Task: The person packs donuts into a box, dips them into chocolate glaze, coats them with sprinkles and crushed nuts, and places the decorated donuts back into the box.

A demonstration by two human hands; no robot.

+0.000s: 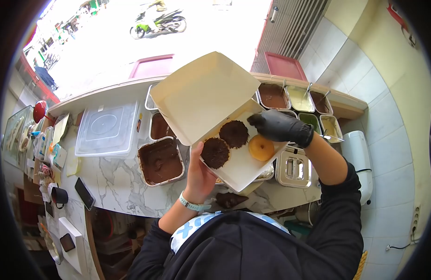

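Three doughnuts visible in the head view, all in an open white box (241,176) held between the hands.

Left hand (199,179): bare, clamped on the box's side wall, thumb at the edge; other fingers mostly hidden. Just beyond its thumb, inside the box, one dark-coated doughnut (215,153); farther in, a second dark-coated doughnut (234,134). Lid (206,98) raised, beyond this hand.

Right hand (280,128): black glove, reaching in over the far part of the box, fingers bunched and pointing left. Cannot tell whether the fingertips meet on anything. Plain doughnut (261,155) just on the near side of it, no dark coating.

State of things, as judged: two coated, one plain, all three set down in the box; lid not closed. Bare floor shows at the near corner, right of the left hand. What lies under the glove is hidden.

Left of the left hand, on the worktop (115,182): a tub of brown spread (161,161).
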